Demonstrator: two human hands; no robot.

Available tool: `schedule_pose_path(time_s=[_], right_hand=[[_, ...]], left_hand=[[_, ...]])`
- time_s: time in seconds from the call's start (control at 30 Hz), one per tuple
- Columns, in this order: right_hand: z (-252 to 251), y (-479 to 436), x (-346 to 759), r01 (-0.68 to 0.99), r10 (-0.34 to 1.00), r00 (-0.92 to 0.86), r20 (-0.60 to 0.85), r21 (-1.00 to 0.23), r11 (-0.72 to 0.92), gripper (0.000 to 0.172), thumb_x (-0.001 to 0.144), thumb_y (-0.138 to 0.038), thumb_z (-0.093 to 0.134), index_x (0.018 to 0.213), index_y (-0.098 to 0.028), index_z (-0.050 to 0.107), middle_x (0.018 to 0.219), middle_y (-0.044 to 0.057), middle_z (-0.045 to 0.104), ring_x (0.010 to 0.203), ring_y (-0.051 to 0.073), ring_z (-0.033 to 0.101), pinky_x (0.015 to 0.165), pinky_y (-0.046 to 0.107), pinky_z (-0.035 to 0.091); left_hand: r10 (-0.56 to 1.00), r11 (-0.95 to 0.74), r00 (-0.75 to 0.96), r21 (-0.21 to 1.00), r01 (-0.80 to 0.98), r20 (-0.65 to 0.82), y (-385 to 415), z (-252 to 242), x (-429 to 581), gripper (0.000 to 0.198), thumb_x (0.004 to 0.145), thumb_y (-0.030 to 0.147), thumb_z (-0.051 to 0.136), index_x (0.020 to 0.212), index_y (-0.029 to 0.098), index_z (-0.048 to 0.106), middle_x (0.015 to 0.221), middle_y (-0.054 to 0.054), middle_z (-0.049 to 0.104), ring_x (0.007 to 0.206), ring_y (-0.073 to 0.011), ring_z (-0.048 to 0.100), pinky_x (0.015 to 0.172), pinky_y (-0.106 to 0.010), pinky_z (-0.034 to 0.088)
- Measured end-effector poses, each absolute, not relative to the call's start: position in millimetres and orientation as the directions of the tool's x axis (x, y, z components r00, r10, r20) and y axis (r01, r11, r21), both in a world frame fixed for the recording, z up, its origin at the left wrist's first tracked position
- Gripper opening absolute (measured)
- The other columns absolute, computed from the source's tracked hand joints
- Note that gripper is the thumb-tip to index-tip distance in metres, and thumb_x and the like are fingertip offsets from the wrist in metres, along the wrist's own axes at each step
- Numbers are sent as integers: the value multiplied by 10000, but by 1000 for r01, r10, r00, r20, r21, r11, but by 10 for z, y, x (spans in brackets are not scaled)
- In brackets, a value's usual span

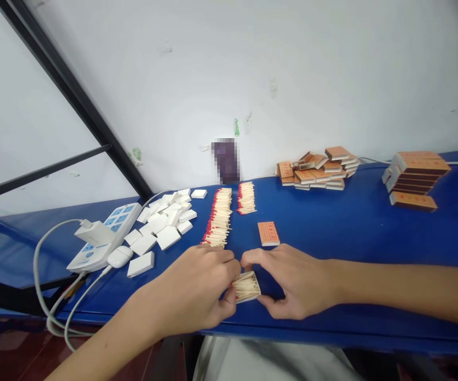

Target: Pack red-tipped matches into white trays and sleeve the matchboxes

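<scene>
A small white matchbox tray [258,284] full of matches [245,287] lies between my hands near the table's front edge. My left hand [203,288] is closed at the tray's left end, its thumb and fingers over the matches there and hiding that end. My right hand [298,280] steadies the tray, index finger at the far side and thumb at the near right corner. Just beyond sits an orange matchbox sleeve [268,234]. A long row of red-tipped matches [218,217] lies past my left hand, beside a shorter match pile [247,198].
White matchbox trays [168,237] are heaped at the left, by a power strip [113,227] with cables and a white earphone case [119,256]. Orange matchboxes [324,172] are piled along the wall. More matchboxes [417,172] are stacked at the far right of the blue table [351,222].
</scene>
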State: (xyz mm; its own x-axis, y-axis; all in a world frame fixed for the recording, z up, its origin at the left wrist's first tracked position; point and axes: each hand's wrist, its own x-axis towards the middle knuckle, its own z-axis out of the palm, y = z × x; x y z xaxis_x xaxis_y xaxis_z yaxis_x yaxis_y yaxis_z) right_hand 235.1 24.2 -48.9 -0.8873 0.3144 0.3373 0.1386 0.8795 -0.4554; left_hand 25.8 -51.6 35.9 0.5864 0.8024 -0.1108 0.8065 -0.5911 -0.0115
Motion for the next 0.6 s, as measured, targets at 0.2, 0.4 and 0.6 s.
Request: schedule_pose_path(time_s=[0.2,0.4,0.6], right_hand=[[-514,257,2336,122,301,-891,340,-461,879,384,763,-272,608,1117,-202,477,858,-11,652,651,157,581,584,275,345],[-510,251,2322,112,280,-902,329,-447,887,330,771,-276,603,1087,-203,538,942,2,659,738,159,609,641,272,412],[-491,245,2324,76,238,-903,359,-411,908,302,784,-254,590,1080,-193,597,968,16,661,752,152,609,625,265,410]], left_hand=[[808,-578,572,-2,816,-139,-434,289,348,66,776,145,565,736,195,577,760,0,626,694,-189,587,637,-311,397],[836,-535,541,80,841,-90,-501,202,249,45,836,200,565,797,198,586,819,-1,635,765,-197,621,679,-322,414],[879,-469,475,215,856,27,-649,92,172,40,842,225,584,880,221,597,832,20,635,733,-173,604,690,-306,419]])
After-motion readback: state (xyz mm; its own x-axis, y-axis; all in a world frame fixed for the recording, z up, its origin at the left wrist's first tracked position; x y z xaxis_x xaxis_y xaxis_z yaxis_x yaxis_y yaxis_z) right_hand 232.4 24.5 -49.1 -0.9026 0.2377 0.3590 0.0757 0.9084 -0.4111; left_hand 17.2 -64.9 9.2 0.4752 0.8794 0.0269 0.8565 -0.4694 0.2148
